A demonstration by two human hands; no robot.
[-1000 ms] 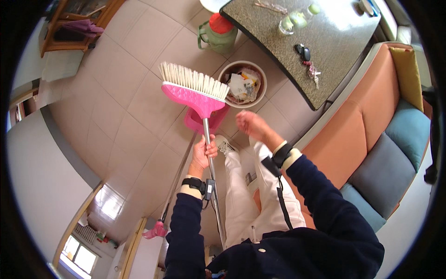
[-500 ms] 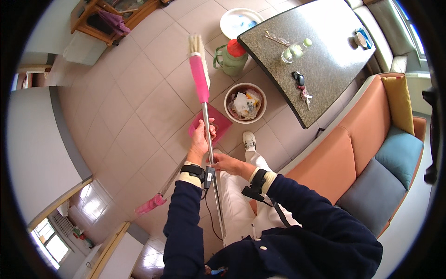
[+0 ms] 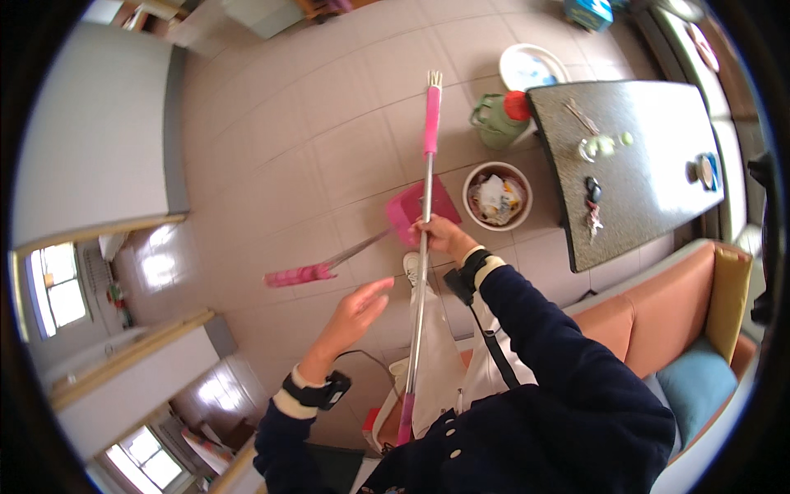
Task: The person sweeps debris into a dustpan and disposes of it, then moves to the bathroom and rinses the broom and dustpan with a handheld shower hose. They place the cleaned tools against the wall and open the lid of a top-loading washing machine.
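Note:
A broom (image 3: 422, 300) with a silver shaft, a pink collar and pale bristles stretches from near my body toward the far floor. My right hand (image 3: 444, 235) grips its shaft around the middle. Off to the left of the shaft, my left hand (image 3: 355, 315) is empty, its fingers extended. Beyond it, a pink dustpan (image 3: 403, 212) rests on the tiles, partly behind the broom. The dustpan's long handle slants left to a pink grip (image 3: 298, 275), close to my left fingertips but apart from them.
Right of the dustpan stands a round bin (image 3: 469, 216) holding rubbish. Beyond it are a green jug with a red lid (image 3: 496, 123) and a white basin (image 3: 507, 70). A stone-topped table (image 3: 650, 198) and an orange sofa (image 3: 605, 328) line the right side.
My left hand has let go of the broom shaft and moved left, opening. My right hand keeps hold of the broom, which has swung upright in view. The view has turned leftward.

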